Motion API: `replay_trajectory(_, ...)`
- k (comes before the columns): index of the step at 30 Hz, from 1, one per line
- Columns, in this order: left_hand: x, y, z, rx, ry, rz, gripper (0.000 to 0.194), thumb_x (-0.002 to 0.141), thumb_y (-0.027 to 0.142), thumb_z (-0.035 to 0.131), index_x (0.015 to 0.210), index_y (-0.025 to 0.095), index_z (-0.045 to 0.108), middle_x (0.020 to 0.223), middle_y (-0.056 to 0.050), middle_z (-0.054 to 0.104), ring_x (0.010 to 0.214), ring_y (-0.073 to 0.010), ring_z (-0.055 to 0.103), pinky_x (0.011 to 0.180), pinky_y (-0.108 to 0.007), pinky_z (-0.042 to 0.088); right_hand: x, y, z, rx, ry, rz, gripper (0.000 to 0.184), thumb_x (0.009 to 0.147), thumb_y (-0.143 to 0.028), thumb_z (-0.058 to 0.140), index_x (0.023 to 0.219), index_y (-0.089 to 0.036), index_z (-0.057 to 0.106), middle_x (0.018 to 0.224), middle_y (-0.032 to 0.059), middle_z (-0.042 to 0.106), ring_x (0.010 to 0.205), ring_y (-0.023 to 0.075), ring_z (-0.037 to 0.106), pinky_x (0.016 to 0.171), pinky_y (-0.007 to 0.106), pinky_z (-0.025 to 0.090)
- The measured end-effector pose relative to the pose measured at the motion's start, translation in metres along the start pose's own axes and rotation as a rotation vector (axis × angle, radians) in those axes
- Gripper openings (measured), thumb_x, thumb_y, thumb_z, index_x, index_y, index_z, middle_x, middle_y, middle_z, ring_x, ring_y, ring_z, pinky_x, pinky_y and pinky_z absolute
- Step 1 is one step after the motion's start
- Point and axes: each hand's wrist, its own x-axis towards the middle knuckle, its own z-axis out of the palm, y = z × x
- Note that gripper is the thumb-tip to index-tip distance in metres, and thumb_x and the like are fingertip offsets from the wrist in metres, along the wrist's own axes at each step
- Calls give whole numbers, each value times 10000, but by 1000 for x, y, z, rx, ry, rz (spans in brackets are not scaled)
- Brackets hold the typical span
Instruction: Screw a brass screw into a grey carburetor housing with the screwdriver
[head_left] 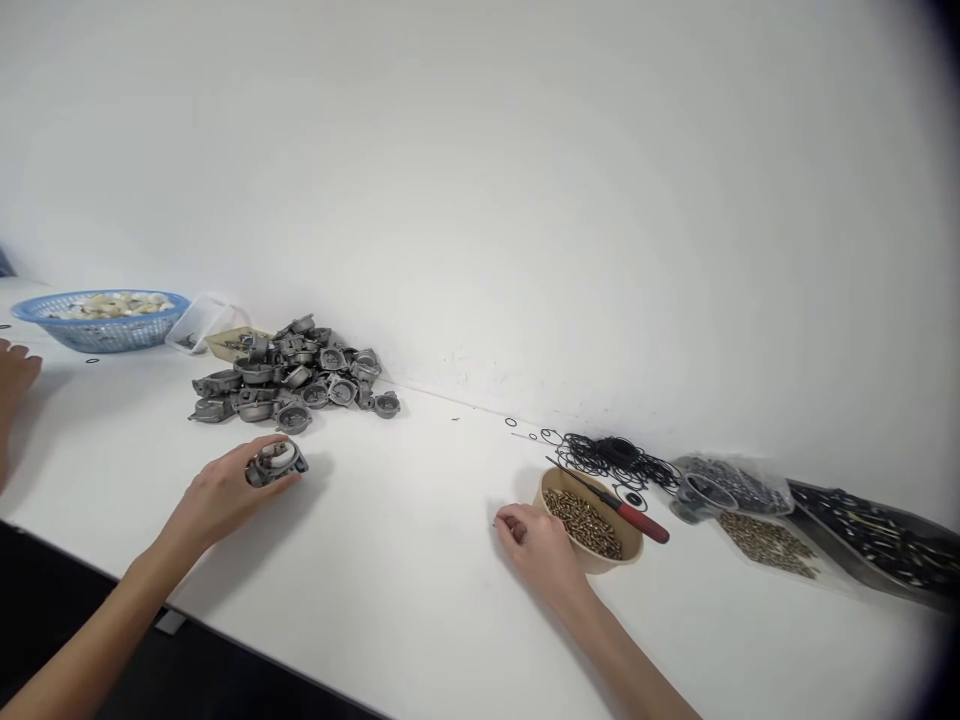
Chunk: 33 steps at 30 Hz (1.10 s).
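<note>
My left hand (229, 490) is closed around a small grey cast-metal housing (298, 464) with a white ring-shaped part inside, held at the white table (390, 600). Thumb and fingers grip it from the near side; the palm hides part of it. My right hand (536, 545) is curled in a pinch beside a tan bowl (634, 548) of small brass-coloured pieces (581, 520). A tiny dark speck shows at its fingertips, too small to name. Across the bowl's rim lies a screwdriver (641, 522) with a red handle.
Beyond my left hand lies a heap of similar grey housings (296, 375). A blue basket (112, 335), a clear container (199, 322) and another person's hand (16, 370) are left. Black rings (619, 455), a bag of parts (739, 485) and a tray (847, 550) lie right.
</note>
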Motion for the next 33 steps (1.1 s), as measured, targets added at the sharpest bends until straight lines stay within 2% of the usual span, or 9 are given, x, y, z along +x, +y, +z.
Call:
replay_trajectory(3,14,17,1,-65,-22,80,525,871,582,615,1279,259,684,1361,-132,683,1167,-423,659,895,-459,537,2,-7,-7,19,-10,-48,229,962,-258,523,865,-209,724,765,34,739,601,179,665,642,317,552)
replay_trajectory(6,39,56,9,-221,-113,222,495,848,520,642,1231,210,692,1283,-134,723,1091,-371,684,896,-415,542,19,-19,-16,22,-60,-113,226,985,-254,517,943,-216,736,872,37,750,663,155,672,701,306,566)
replay_trajectory(10,68,114,43,-403,-280,463,413,789,395,708,1162,218,724,1164,-59,772,1043,-259,707,917,-303,540,81,-38,-13,-52,-153,-137,174,983,-259,588,1083,-203,719,1001,59,745,843,170,701,829,345,575)
replay_trajectory(13,69,139,68,-508,-374,569,398,693,310,776,1082,235,747,1081,-30,788,988,-245,715,920,-304,540,142,-51,8,-126,-254,-137,305,987,-369,649,1218,-169,653,1141,72,701,968,190,689,911,420,577)
replay_trajectory(19,37,133,90,-667,-415,558,466,737,335,807,1182,269,686,1204,-38,738,1057,-261,694,967,-354,533,237,-84,80,-231,-408,-151,414,989,-389,649,1342,-181,589,1346,111,612,1175,258,634,993,492,554)
replay_trajectory(22,32,128,94,-717,-469,533,553,691,369,879,1194,297,661,1201,-8,727,1063,-265,686,990,-368,521,263,-100,115,-275,-458,-117,439,989,-398,647,1364,-182,573,1365,116,599,1175,262,634,985,495,559)
replay_trajectory(25,33,127,98,-769,-529,494,612,666,415,916,1196,305,633,1179,3,721,1056,-268,676,964,-376,523,277,-109,138,-304,-472,-71,425,992,-394,644,1353,-178,579,1345,114,609,1150,253,645,965,479,571)
replay_trajectory(29,36,124,102,-835,-608,473,760,615,508,946,1253,299,590,1279,-36,676,1184,-303,618,992,-397,499,278,-105,141,-330,-442,-46,389,993,-378,646,1320,-173,598,1324,108,621,1132,243,651,949,459,578)
replay_trajectory(33,39,117,104,-927,-728,402,1031,573,461,976,1446,332,445,1446,-107,547,1364,-364,483,1101,-485,416,263,-90,113,-360,-417,-95,352,994,-377,646,1270,-160,621,1254,96,652,1066,221,672,903,427,595)
